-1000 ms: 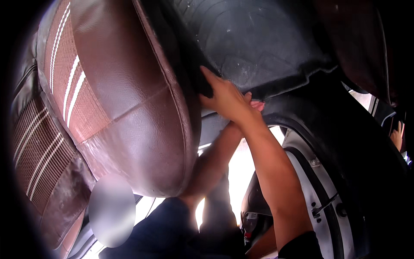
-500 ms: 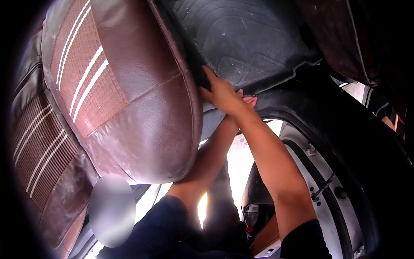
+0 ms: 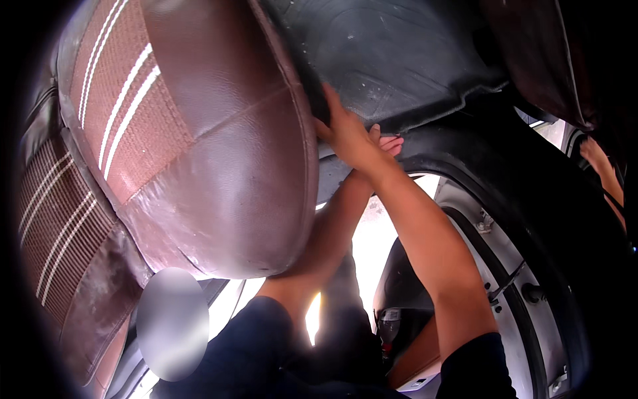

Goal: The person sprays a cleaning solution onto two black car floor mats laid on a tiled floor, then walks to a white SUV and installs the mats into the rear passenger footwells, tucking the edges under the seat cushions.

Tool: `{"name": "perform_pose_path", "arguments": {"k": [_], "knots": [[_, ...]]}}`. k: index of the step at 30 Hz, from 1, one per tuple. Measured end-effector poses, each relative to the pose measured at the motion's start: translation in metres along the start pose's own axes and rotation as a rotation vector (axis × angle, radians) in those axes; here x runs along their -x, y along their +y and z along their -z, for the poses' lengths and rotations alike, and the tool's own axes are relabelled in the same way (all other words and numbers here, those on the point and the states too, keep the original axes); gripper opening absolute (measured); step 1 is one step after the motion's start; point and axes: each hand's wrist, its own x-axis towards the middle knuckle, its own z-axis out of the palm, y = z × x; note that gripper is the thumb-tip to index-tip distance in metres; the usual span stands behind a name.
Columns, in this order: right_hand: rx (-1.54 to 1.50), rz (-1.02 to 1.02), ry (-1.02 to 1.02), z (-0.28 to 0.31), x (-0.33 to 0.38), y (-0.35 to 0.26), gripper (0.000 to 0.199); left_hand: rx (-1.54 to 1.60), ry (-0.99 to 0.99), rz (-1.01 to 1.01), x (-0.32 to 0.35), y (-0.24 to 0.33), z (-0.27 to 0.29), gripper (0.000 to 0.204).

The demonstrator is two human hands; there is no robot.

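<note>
My forearms cross below the black floor mat [image 3: 399,73], the right one over the left. My right hand [image 3: 351,139] reaches into the gap between the brown seat [image 3: 246,159] and the mat's near corner. Its index finger and thumb are spread apart; the other fingers are hidden. From under my right wrist comes my left hand [image 3: 391,143], partly covered, with its visible fingers stretched out beside the mat's near edge. I see nothing held in either hand.
Black sill trim [image 3: 438,149] borders the mat. An open car door [image 3: 478,219] stands at the lower right, with a bottle [image 3: 390,329] in its pocket. Another person's arm [image 3: 601,166] shows at the far right. A seat backrest [image 3: 73,219] rises at the left.
The view has shifted slightly. Both hands keep about the same place by the mat's corner. The other person's arm at the far right has come further into view.
</note>
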Motion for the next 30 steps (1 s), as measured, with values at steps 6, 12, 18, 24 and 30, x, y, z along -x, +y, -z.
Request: {"name": "perform_pose_path", "arguments": {"k": [6, 12, 18, 24, 30], "knots": [[0.052, 0.079, -0.155, 0.024, -0.015, -0.018, 0.047, 0.026, -0.105, 0.018, -0.012, 0.005, 0.012, 0.048], [0.178, 0.115, -0.188, 0.031, -0.022, -0.013, 0.033, -0.168, -0.127, -0.188, 0.045, 0.007, 0.009, 0.024], [0.215, 0.045, -0.15, 0.028, -0.019, -0.015, 0.043, -1.396, 0.68, -1.004, 0.159, 0.003, 0.029, 0.046], [0.335, 0.312, 0.285, 0.014, -0.007, -0.042, 0.051, -1.465, 0.804, -0.901, 0.155, -0.018, 0.126, 0.056], [0.489, 0.449, 0.191, 0.013, 0.013, -0.029, 0.032, -1.094, 0.565, -0.792, 0.144, -0.009, 0.146, 0.051]]}}
